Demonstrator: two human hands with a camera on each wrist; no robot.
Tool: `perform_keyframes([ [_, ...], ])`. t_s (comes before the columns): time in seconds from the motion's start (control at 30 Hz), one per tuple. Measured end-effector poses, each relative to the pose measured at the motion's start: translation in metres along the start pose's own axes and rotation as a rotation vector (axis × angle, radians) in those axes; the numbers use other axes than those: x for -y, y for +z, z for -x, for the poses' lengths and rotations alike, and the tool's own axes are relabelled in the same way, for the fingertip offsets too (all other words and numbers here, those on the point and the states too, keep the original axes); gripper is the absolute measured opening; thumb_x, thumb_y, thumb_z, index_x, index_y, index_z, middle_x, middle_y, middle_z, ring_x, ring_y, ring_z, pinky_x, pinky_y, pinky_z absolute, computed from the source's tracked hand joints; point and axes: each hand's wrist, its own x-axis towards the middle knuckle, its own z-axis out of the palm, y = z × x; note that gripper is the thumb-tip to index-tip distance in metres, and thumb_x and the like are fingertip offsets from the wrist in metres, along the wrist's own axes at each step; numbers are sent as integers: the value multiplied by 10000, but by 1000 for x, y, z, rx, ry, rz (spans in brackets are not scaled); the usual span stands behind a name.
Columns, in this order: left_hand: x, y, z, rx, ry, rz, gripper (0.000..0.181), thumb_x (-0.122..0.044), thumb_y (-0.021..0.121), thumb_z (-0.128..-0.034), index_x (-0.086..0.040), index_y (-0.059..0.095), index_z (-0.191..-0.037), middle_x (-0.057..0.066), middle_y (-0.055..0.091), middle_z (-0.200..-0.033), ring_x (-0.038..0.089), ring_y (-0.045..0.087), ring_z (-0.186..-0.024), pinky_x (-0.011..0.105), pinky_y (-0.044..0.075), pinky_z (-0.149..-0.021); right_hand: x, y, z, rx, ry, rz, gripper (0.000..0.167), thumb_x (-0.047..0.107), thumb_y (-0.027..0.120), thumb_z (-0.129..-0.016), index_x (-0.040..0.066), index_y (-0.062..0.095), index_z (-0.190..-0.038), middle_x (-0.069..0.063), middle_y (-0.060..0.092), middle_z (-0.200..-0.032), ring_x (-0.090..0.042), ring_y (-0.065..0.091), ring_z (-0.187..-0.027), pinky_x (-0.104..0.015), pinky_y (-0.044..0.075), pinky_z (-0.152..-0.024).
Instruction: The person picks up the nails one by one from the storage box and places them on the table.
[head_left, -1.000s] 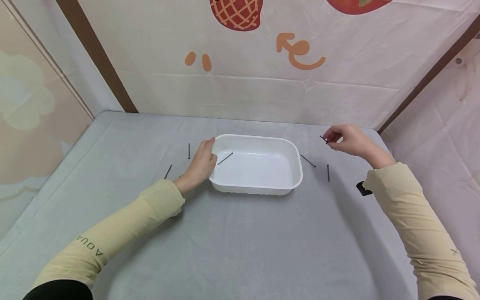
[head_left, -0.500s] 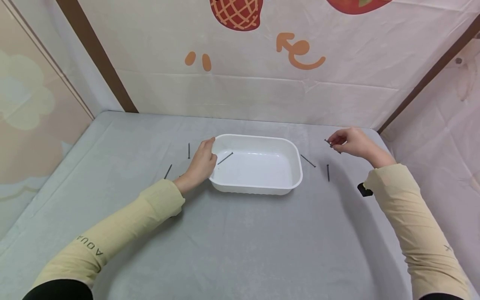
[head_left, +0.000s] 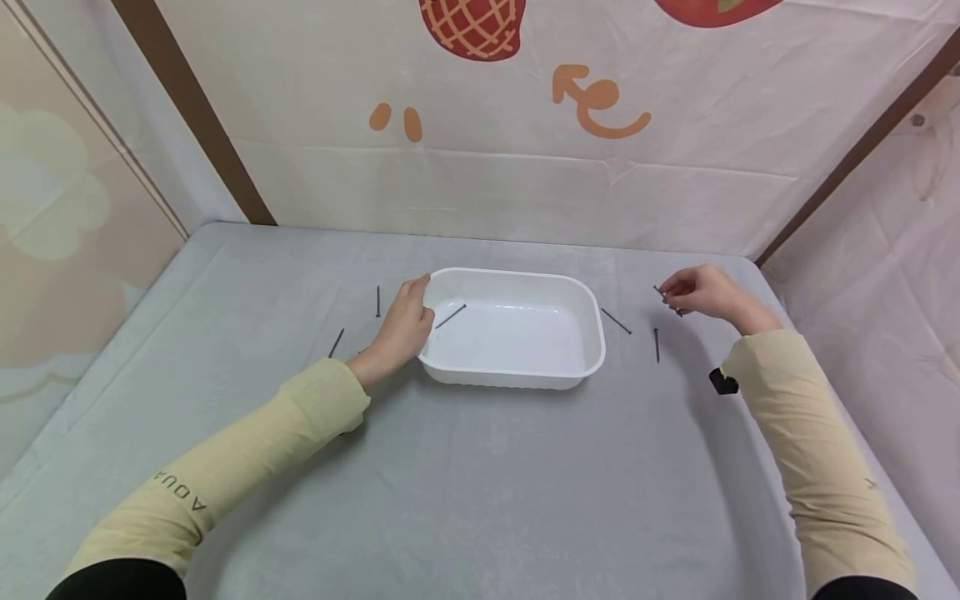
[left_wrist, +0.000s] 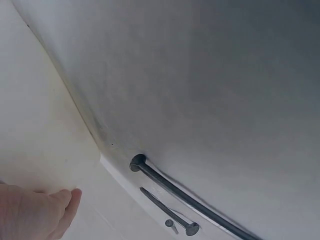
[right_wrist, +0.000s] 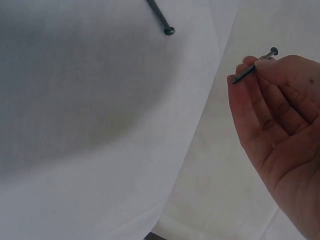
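In the head view my left hand (head_left: pixel 402 325) grips the left rim of a white plastic tray (head_left: pixel 510 382), its fingers along the edge. One dark nail (head_left: pixel 451 317) lies in the tray near that end. To the right, above the table, my right hand (head_left: pixel 705 294) holds another nail (head_left: pixel 660 293). The right wrist view shows this nail (right_wrist: pixel 245 73) pinched between thumb and fingertips, its head sticking out past the thumb. Two loose nails lie between the tray and my right hand: a slanted nail (head_left: pixel 617 322) and an upright-looking nail (head_left: pixel 657 346) lying nearer me.
Left of the tray, a nail (head_left: pixel 378 302) and a slanted nail (head_left: pixel 337 343) lie on the grey-covered table (head_left: pixel 480 500); my left arm partly hides that area. The left wrist view shows several nails, including a large near nail (left_wrist: pixel 185 195). A printed curtain (head_left: pixel 322 192) closes the back.
My right hand has moved slightly right and towards me, and the nail in its fingers has shifted with it, more of it now showing. My left hand and the tray stay in place.
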Motion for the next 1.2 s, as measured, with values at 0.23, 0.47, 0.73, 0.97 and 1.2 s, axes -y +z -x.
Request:
perform_keyframes([
  [0.23,0,0,0,4,-1,7,526,42,349,-900,77,194,-1402,250,265,-1391,340,339,-1268,378,318,-1039,-10,4,-4,6,20,-11,254,17,570,-852,-132,576,-1058,-254,625,-943,-141,609,-724,-307,544,-644],
  [0.47,0,-1,0,11,-7,10,526,37,342,-901,74,190,-1404,250,257,-1397,342,336,-1271,377,318,-1038,-20,6,-7,25,47,-35,256,13,567,-852,-134,577,-1061,-223,633,-909,-126,600,-717,-288,542,-636],
  [0.73,-1,-2,0,5,-2,9,525,45,337,-894,83,197,-1399,250,262,-1394,341,323,-1280,376,308,-1043,-26,11,-10,25,70,-35,253,5,573,-833,-132,588,-1045,-155,644,-858,-133,596,-678,-282,534,-613],
  [0.97,-1,-2,0,6,-10,4,526,44,340,-897,78,194,-1401,244,265,-1393,336,327,-1278,371,312,-1042,-28,17,-13,18,77,-24,236,10,594,-815,-132,603,-1004,-135,650,-811,-138,587,-647,-273,519,-586],
  [1.2,-1,-1,0,3,-4,10,528,51,341,-892,83,194,-1399,251,266,-1389,344,339,-1268,372,324,-1034,-28,22,-14,14,104,26,221,27,606,-800,-111,624,-971,-43,631,-745,-94,554,-618,-238,483,-557],
])
